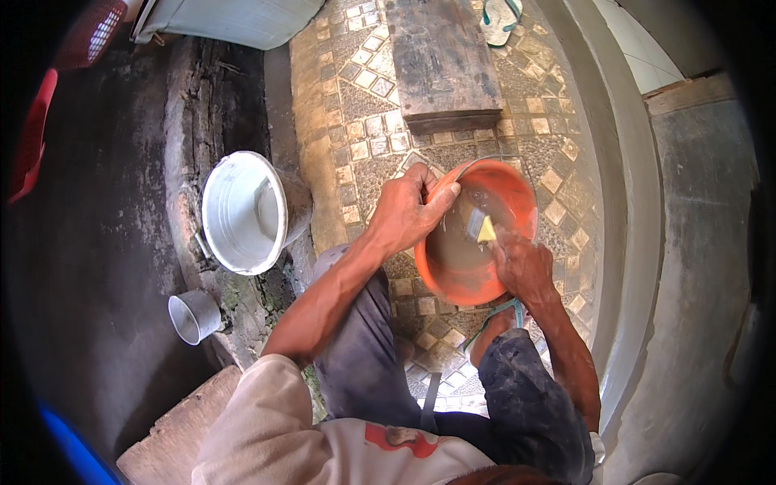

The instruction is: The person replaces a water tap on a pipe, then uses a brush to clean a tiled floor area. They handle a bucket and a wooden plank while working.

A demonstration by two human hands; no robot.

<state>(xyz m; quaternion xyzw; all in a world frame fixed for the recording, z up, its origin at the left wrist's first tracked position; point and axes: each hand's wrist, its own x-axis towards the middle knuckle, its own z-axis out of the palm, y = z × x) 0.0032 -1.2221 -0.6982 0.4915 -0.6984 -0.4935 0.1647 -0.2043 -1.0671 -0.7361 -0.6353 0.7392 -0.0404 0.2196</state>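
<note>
An orange bucket (457,285) with murky grey-brown liquid in it stands tilted between my knees. My left hand (411,206) is closed on its rim at the upper left, thumb over the edge. In my right hand (524,260) is a paintbrush (485,229) with a yellow part and pale bristles. The fingers wrap its handle, which they mostly hide. The bristles are down in the bucket, at or in the liquid.
To the left stand a white bucket (244,212) and a small metal cup (194,317) beside a rough mossy ledge (230,299). Ahead, a low wooden bench (440,65) rests on the patterned tile floor (368,129). A flip-flop (499,18) lies beyond it. A raised concrete edge (626,162) curves along the right.
</note>
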